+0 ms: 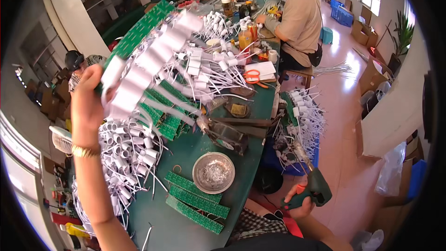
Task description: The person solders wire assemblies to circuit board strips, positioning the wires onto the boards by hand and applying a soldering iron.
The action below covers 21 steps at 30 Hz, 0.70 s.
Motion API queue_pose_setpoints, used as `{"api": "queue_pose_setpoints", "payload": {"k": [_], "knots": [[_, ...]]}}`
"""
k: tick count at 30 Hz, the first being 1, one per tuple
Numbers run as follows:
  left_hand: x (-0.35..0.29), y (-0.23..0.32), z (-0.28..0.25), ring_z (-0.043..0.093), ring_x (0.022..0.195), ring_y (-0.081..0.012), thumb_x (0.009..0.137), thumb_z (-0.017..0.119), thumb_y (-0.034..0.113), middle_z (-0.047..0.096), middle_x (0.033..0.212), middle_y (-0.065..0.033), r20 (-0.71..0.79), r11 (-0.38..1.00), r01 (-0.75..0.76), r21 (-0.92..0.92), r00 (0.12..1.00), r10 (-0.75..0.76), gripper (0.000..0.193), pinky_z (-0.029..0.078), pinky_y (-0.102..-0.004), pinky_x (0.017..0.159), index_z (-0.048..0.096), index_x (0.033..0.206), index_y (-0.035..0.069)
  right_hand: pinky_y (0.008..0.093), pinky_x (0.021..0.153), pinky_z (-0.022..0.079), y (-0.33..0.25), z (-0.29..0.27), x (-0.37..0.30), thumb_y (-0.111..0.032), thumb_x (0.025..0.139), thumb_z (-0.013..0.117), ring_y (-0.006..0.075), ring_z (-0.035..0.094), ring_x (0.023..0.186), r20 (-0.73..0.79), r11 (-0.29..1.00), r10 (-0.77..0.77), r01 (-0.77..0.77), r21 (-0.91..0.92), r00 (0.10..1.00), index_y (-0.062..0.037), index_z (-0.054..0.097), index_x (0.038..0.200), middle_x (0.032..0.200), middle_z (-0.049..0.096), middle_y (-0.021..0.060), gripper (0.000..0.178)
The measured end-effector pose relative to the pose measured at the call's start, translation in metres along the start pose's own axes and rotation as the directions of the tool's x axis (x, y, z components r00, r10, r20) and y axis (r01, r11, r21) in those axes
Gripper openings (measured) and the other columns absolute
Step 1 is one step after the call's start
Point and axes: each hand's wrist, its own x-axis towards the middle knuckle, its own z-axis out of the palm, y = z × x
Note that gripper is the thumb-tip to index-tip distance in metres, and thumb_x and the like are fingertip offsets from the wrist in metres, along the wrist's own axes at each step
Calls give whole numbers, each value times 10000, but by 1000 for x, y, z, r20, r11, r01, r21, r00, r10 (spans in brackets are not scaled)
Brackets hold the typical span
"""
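The left hand (88,100) is raised over the left part of the green table (158,218), its fingers closed at the near end of a green board (145,27) bearing a row of white tubes (155,55). Motion blur smears the tubes and their leads, so they cannot be counted. The fingertips are partly hidden, and the exact pinch cannot be determined. Where the board's near end meets the palm is not clear.

The right hand (304,204) is wrapped around the handle of a green pistol-grip tool (319,187), held beyond the table's right edge. The barrel's tip is hard to make out against the white parts (304,111) behind it. Both forearms are cut off by the lower border.

The board's long axis runs obliquely from the left hand up and to the right, its far end away from the person. The tool's metal barrel (303,154) points up and slightly left, away from the person. A metal bowl (198,173) stands beside loose green strips (194,214) on the table.
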Motion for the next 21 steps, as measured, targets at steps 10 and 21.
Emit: {"api": "queue_pose_setpoints", "payload": {"k": [10,21], "knots": [[122,-170,123,548,791,-164,837,603,88,587,916,-75,-296,941,286,180,928,-225,214,450,-308,648,585,1037,13,253,482,470,-5,2,-5,-470,944,477,164,529,537,-177,998,49,-53,-18,983,-16,421,1166,795,537,139,508],[-117,-160,4,615,957,-249,777,650,122,645,985,-121,143,514,-12,858,966,-216,283,497,-380,845,622,1036,13,285,514,476,-2,27,6,-579,925,417,184,546,537,33,976,200,-202,81,979,-64,394,1188,714,549,127,579]]}}
